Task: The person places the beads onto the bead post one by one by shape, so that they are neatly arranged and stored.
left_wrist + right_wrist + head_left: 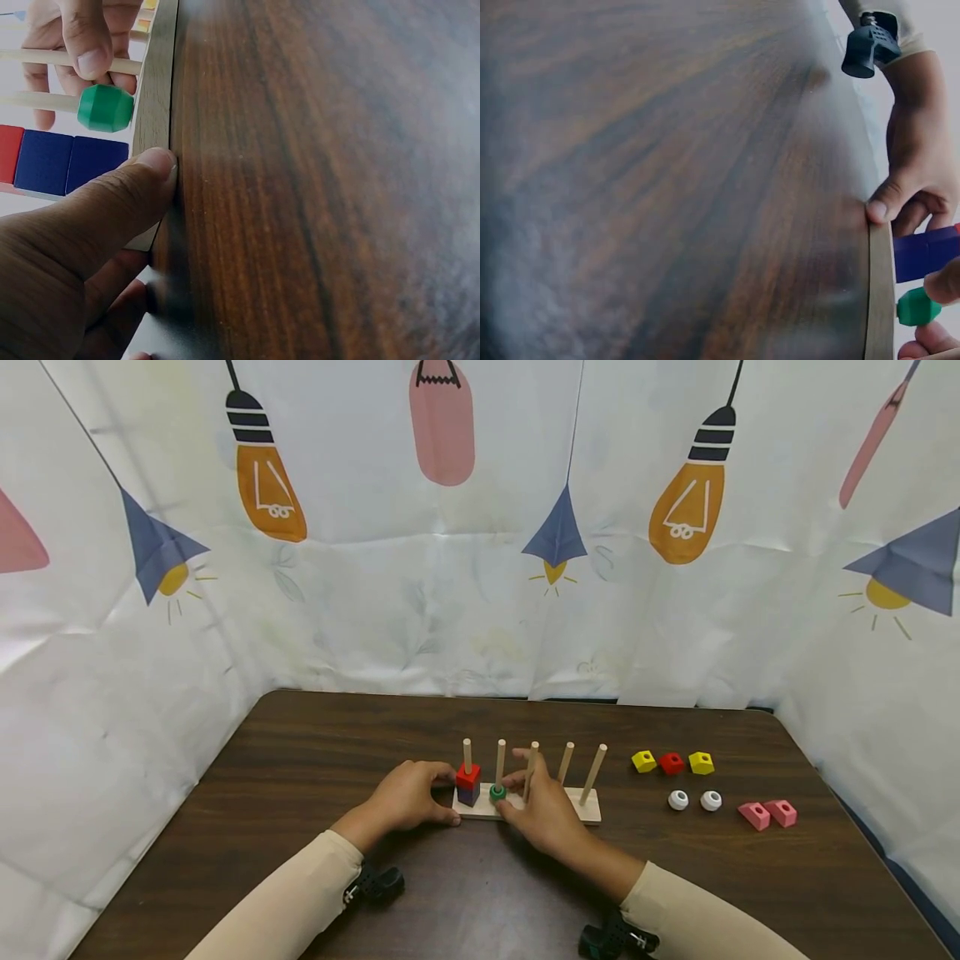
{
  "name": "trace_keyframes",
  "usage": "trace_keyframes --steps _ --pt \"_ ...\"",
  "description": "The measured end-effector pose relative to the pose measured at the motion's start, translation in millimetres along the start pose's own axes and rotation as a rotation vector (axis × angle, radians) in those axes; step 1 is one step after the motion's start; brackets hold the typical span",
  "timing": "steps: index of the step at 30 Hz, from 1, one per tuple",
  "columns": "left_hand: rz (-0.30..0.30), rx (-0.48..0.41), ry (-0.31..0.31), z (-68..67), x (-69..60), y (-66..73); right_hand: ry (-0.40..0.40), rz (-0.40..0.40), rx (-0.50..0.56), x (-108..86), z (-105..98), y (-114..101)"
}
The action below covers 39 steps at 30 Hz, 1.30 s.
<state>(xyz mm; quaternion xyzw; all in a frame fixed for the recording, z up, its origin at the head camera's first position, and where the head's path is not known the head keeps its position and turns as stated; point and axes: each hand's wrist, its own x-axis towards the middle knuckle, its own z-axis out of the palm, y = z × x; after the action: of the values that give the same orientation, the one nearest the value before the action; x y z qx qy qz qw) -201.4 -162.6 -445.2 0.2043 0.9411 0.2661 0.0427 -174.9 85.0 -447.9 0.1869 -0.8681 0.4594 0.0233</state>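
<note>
Watch the green faceted bead (105, 107), which sits low on the second wooden peg (500, 762) from your left: if your thumb drags against it during a lift, it could ride up the peg. The third wooden peg (531, 770) stands among your right fingers; a sideways sweep could catch it and skew the pale wooden base (592, 810). A weak left hold would likely let the base pivot, jarring the red block (468, 777) above the dark blue blocks (45, 161) on the leftmost peg.

Your left hand (411, 795) grasps the base's left end, thumb along the front edge. Your right hand (546, 814) reaches in from the right, thumb and fingers close about the bead; whether they grip it or have let go, you cannot tell.
</note>
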Motion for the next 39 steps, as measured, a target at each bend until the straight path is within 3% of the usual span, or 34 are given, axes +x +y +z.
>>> trace_keyframes --steps 16,24,31,39 --pt "-0.01 0.009 -0.007 0.4 0.0 0.5 -0.141 -0.006 0.011 -16.9 -18.4 3.4" --pt "-0.025 0.013 -0.014 -1.4 -0.5 2.2 -0.235 -0.05 -0.149 -34.3 -40.3 3.6" --pt "-0.026 0.014 -0.015 -1.3 0.2 2.0 -0.316 -0.126 -0.278 -49.5 -65.3 16.1" --pt "-0.023 0.011 -0.016 -1.3 -0.1 2.5 -0.277 -0.162 -0.381 -66.1 -101.3 39.7"
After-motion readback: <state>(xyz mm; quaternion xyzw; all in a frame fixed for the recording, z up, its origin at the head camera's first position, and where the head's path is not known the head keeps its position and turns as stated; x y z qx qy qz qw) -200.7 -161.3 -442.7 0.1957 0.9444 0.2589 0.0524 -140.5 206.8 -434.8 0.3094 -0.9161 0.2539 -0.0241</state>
